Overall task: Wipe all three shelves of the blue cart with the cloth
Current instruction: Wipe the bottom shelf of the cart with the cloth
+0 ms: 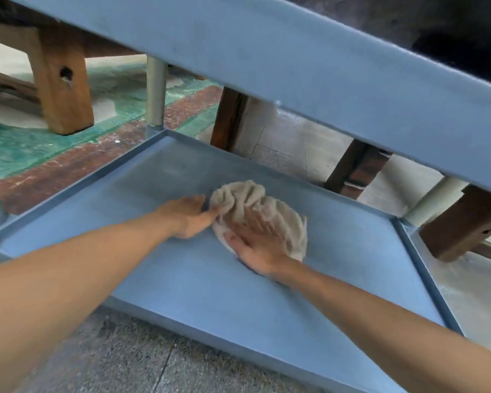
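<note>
A crumpled beige cloth lies near the middle of the bottom shelf of the blue cart. My right hand presses flat on the cloth's near side, fingers spread. My left hand pinches the cloth's left edge with thumb and fingers. The edge of the shelf above runs across the top of the view, close over both hands.
Grey cart posts stand at the back left and the right. Wooden furniture legs stand behind the cart, on green and red painted floor. A dark wooden block sits off the right corner. Speckled floor lies in front.
</note>
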The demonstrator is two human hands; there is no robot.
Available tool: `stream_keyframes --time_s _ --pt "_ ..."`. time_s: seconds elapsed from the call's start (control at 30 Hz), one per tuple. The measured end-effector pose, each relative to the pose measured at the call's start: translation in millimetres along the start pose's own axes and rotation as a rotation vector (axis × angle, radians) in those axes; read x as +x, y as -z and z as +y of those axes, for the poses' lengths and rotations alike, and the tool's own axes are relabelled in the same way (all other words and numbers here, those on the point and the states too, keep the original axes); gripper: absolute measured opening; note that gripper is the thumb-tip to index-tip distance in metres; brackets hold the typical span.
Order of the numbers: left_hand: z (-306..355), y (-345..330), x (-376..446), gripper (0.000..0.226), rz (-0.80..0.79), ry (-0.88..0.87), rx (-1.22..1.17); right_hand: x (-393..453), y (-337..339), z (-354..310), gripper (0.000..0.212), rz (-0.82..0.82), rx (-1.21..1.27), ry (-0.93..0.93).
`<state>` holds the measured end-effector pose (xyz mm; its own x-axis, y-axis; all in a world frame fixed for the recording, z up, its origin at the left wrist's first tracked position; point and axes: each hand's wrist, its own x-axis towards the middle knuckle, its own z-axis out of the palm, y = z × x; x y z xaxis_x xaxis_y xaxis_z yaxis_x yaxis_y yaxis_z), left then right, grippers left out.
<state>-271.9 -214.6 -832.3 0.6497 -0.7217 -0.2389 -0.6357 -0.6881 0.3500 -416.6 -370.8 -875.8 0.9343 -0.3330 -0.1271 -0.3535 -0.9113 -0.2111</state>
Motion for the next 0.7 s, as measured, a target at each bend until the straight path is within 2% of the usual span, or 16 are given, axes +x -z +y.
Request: stream_keyframes --time_s 0.07,0.13,0.2,0.23,0.33,0.4,0.43,0.5,0.53,0.6,0.63,0.7 --pt "-6 7 -13 0.086 -0.014 -0.027 -0.009 -21 -12 -34 0.05 -0.067 -0.006 0.158" --pt "-8 6 -28 0.084 0.035 -0.089 0.102 -53 -15 -59 0.047 -0.108 -0.02 0.326" --pt "-10 6 -42 0.085 0.048 -0.213 0.238 -88 -16 -77 0.046 -0.205 0.029 0.417" --pt "-10 8 -49 0.084 -0.005 -0.27 0.284 -103 -15 -81 0.046 -0.252 0.075 0.44" --pt "-7 8 -67 0.083 -0.279 -0.266 0.254 -130 -5 -82 0.044 -0.315 0.314 0.447" --pt "-5 9 -75 0.087 -0.284 -0.226 0.23 -128 10 -81 0.041 -0.217 0.509 0.312" --pt "-6 12 -77 0.08 -0.236 -0.191 0.22 -120 16 -78 0.038 -0.111 0.552 0.212" --pt "-10 24 -80 0.039 -0.227 -0.132 0.23 -99 26 -72 0.044 0.069 0.412 0.037" --pt "-11 30 -83 0.031 -0.25 -0.128 0.253 -91 31 -71 0.058 0.062 0.299 -0.007" --pt "-11 41 -94 0.027 -0.25 -0.195 0.28 -80 37 -74 0.081 -0.094 0.147 0.041" --pt "-10 47 -101 0.025 -0.219 -0.263 0.259 -75 40 -77 0.082 -0.164 0.091 0.083" --pt "-10 58 -117 0.025 -0.178 -0.365 0.143 -67 47 -84 0.06 -0.23 -0.002 0.12"
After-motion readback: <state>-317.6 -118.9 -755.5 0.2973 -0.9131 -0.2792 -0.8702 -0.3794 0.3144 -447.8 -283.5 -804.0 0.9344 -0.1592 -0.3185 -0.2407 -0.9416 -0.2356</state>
